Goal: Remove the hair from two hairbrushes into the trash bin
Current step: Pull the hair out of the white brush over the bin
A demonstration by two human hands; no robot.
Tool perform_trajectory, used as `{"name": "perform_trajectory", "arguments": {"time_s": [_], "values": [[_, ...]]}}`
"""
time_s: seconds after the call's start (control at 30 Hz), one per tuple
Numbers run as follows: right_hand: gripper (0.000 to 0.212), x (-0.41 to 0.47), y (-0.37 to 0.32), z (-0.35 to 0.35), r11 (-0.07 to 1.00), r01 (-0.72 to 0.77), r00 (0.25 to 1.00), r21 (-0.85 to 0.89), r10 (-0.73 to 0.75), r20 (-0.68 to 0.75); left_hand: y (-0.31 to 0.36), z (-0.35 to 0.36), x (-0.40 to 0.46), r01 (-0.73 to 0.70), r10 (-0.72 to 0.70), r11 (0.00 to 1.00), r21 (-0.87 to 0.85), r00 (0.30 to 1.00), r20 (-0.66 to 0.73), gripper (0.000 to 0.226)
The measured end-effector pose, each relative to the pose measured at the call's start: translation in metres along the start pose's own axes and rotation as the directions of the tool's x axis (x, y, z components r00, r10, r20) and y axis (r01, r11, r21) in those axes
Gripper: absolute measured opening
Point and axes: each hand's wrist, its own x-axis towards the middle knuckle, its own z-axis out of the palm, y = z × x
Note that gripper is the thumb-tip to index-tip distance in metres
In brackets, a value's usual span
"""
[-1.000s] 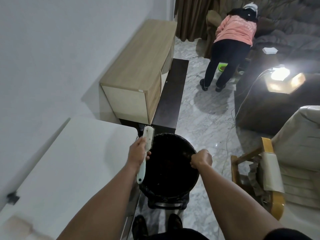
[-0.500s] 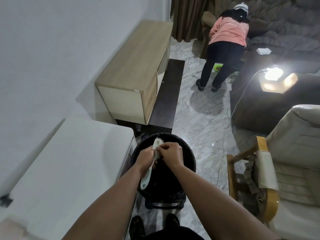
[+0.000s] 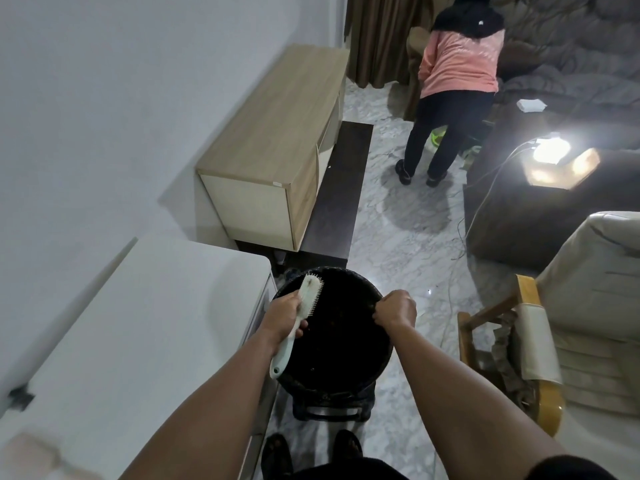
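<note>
My left hand (image 3: 284,314) grips a white hairbrush (image 3: 300,313) around its middle, over the left rim of a round black trash bin (image 3: 374,367) on the floor in front of me. The brush points away from me, bristles facing right toward the bin's opening. My right hand (image 3: 396,308) is over the bin's right rim with its fingers pinched together; whether hair is between them is too small to tell. A second hairbrush is not in view.
A white table (image 3: 138,327) stands at my left, touching the bin. Beyond are a wooden cabinet (image 3: 277,133) and a dark bench (image 3: 339,188). A person in a pink top (image 3: 457,64) bends at the back. An armchair (image 3: 554,323) is at the right.
Half a second ago both hands met at the brush head over the bin. My right hand has since pulled away to the right rim, and the brush has shifted left.
</note>
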Motion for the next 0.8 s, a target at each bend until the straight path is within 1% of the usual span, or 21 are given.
{"name": "perform_trajectory", "arguments": {"time_s": [0.03,0.1,0.13,0.2,0.23,0.27,0.3,0.33,0.4,0.5,0.63,0.7,0.8], "values": [[0.017,0.001,0.002,0.004,1.0,0.002,1.0,0.017,-0.003,0.024,0.002,-0.001,-0.001,-0.013,0.014,1.0,0.027,1.0,-0.024,0.035],[0.014,-0.016,-0.007,0.009,0.994,0.053,0.995,0.094,-0.061,0.078,0.003,-0.002,-0.002,-0.018,0.023,0.994,0.106,0.999,-0.048,0.036],[0.012,-0.035,-0.02,0.009,0.986,0.103,0.986,0.128,-0.118,0.114,0.003,-0.002,-0.002,-0.017,0.023,0.988,0.153,0.999,-0.042,0.038],[0.004,-0.062,-0.041,0.014,0.955,0.2,0.946,0.219,-0.246,0.209,0.002,0.004,-0.005,-0.031,0.033,0.973,0.23,0.999,-0.006,0.039],[0.006,-0.072,-0.049,0.019,0.933,0.238,0.921,0.269,-0.305,0.244,0.001,0.008,-0.007,-0.046,0.042,0.967,0.252,0.999,0.022,0.039],[0.011,-0.078,-0.054,0.022,0.918,0.274,0.906,0.288,-0.346,0.242,0.0,0.011,-0.008,-0.065,0.053,0.965,0.256,0.997,0.054,0.039],[0.013,-0.083,-0.058,0.024,0.907,0.314,0.901,0.282,-0.378,0.212,-0.002,0.015,-0.009,-0.081,0.063,0.966,0.245,0.995,0.08,0.04],[0.011,-0.083,-0.059,0.025,0.903,0.341,0.903,0.261,-0.392,0.175,-0.003,0.018,-0.01,-0.093,0.072,0.968,0.235,0.993,0.096,0.041],[0.005,-0.08,-0.057,0.026,0.913,0.346,0.909,0.216,-0.384,0.165,-0.005,0.018,-0.012,-0.118,0.095,0.961,0.252,0.99,0.104,0.042],[0.01,-0.073,-0.053,0.021,0.936,0.335,0.921,0.108,-0.35,0.172,-0.009,0.017,-0.014,-0.146,0.113,0.944,0.297,0.985,0.127,0.045],[0.019,-0.063,-0.04,0.011,0.962,0.271,0.959,0.014,-0.272,0.076,-0.01,0.02,-0.016,-0.164,0.11,0.915,0.368,0.981,0.162,0.044],[0.02,-0.058,-0.038,0.011,0.968,0.25,0.967,0.0,-0.25,0.046,-0.009,0.023,-0.017,-0.164,0.102,0.915,0.368,0.978,0.181,0.043],[0.021,-0.051,-0.038,0.005,0.983,0.18,0.984,0.044,-0.179,-0.007,-0.008,0.025,-0.019,-0.142,0.076,0.91,0.39,0.98,0.181,0.041]]}}
